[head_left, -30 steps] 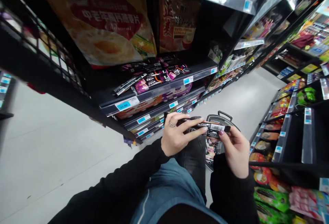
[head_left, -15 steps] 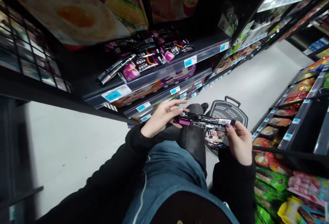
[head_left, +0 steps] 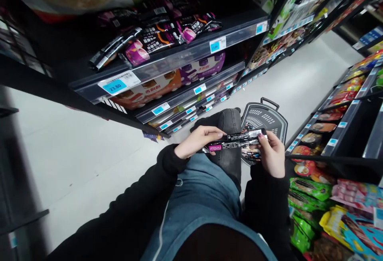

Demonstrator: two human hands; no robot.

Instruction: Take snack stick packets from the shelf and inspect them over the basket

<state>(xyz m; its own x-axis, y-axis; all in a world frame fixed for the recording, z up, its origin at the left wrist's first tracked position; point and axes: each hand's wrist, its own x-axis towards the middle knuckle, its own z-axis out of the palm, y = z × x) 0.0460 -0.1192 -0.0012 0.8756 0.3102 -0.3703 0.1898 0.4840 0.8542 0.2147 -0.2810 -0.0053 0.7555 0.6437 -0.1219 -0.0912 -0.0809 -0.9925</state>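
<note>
Black stick packets (head_left: 239,138) with a pink patch and a white barcode lie side by side, held level between my two hands above my bent knee. My right hand (head_left: 273,154) pinches their right end between thumb and fingers. At the left end, my left hand (head_left: 197,140) has its thumb on top and its other fingers partly hidden beneath. On the shelf in front, similar black and purple packets (head_left: 158,39) lie in a loose heap. Beyond my knee, a grey shopping basket (head_left: 279,123) on the floor holds several small packets, partly covered by my right hand.
Shelf edges with price tags (head_left: 119,82) run along the left. Below the heap sit multipacks of cups (head_left: 203,69). On the right, another rack holds green bags (head_left: 311,189), a yellow and blue bag (head_left: 344,225) and round tubs (head_left: 311,139). White floor (head_left: 305,77) stretches between the racks.
My left hand's fingers have drawn in from stretched out to close around the packets' left end. The view has shifted, so the shelf appears higher and further left.
</note>
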